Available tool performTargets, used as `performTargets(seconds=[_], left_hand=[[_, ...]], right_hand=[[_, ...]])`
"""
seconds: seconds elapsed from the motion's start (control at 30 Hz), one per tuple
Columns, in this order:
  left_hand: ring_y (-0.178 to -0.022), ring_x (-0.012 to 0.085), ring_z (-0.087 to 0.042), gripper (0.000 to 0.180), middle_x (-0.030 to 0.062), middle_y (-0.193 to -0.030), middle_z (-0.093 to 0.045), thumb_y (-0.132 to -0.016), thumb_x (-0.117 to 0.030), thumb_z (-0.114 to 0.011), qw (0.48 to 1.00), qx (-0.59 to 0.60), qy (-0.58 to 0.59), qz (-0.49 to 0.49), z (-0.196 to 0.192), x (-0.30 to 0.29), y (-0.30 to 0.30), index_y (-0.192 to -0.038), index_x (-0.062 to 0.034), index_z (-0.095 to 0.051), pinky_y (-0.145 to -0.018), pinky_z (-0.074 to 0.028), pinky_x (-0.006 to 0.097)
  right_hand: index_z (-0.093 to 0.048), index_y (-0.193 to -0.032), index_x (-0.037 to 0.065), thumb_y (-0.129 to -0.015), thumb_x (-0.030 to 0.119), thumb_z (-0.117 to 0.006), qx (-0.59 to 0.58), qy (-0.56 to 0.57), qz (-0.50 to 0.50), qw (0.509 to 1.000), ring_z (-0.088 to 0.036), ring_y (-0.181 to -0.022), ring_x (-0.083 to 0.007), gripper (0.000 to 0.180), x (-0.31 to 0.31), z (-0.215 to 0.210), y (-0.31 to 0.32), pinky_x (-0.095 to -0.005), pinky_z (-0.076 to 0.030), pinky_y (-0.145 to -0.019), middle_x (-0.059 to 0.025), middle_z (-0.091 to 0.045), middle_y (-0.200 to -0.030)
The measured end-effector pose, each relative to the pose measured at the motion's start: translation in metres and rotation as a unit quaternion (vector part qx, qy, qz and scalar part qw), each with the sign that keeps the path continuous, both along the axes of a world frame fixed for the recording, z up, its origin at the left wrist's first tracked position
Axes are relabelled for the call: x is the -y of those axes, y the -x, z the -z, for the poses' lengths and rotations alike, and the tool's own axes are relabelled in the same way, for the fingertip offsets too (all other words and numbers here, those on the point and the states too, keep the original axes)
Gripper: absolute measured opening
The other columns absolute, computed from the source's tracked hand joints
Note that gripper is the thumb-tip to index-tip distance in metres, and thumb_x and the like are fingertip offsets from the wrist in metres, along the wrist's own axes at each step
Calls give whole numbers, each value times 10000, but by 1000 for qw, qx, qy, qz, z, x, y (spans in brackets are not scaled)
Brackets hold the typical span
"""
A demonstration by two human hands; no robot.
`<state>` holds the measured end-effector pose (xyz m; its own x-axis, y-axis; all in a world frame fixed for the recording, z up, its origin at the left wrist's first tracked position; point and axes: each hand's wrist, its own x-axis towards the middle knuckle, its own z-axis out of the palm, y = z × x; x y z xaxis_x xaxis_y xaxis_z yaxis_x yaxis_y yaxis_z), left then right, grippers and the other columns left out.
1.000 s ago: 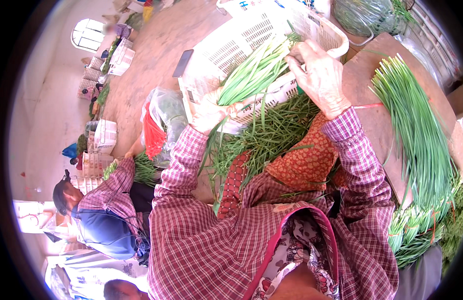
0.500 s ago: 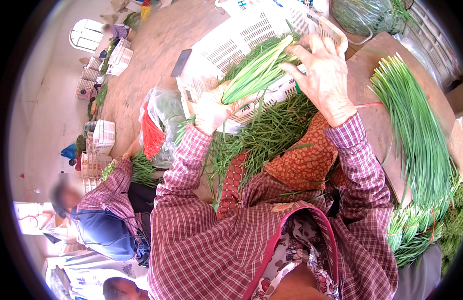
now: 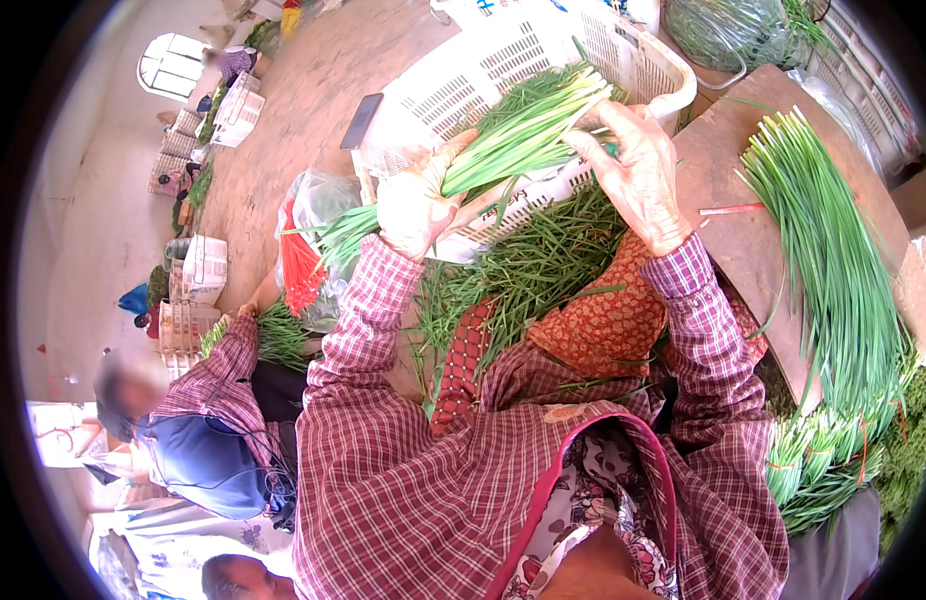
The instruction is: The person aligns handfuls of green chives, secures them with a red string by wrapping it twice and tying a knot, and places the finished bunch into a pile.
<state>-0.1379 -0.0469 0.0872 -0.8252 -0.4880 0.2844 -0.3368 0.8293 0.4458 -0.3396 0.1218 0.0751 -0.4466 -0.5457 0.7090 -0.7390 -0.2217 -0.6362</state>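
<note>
Grasping, left hand (image 3: 415, 208): green stalk bunch (image 3: 521, 135) is clasped above the white crate (image 3: 493, 65).
Right hand (image 3: 633, 170): bent at the bunch's pale ends; whether any stalks are pinched cannot be told.
Loose greens (image 3: 558, 242): heaped beside the crate.
Desk (image 3: 718, 165): long stalks (image 3: 833, 240) are spread.

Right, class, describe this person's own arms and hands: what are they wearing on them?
The left hand and right hand are ungloved. The left sleeve and right sleeve are long, in dark red checks crossed by thin white lines, reaching about the wrists.
</note>
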Motion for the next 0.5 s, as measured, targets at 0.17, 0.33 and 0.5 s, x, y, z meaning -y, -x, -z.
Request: performTargets(seconds=[0.17,0.33,0.5], left_hand=[[-901,195,-680,708,90,-1073,-691,-680,1,-611,997,-64,5,49,15,18,-11,-1357,-198,-556,-815,-523,269],[-970,172,-692,554,71,-1112,-700,-777,-12,-662,989,-10,138,-45,18,24,-23,-1297,-198,-608,-848,-530,267],[-822,236,-693,573,72,-967,-702,-751,-19,-688,964,11,259,-65,17,35,-30,-1271,-249,-622,-717,-550,316]], right_hand=[[-678,-955,47,-860,168,-708,307,17,-141,941,-618,-837,-99,156,6,22,11,-258,-483,-790,-25,-708,-844],[-653,-1022,67,-905,210,-678,321,7,-171,931,-613,-851,-90,187,-17,19,31,-256,-493,-792,-11,-674,-930],[-684,-984,96,-914,233,-647,204,11,-191,960,-599,-804,-134,158,-44,-4,37,-294,-460,-811,-9,-662,-867]])
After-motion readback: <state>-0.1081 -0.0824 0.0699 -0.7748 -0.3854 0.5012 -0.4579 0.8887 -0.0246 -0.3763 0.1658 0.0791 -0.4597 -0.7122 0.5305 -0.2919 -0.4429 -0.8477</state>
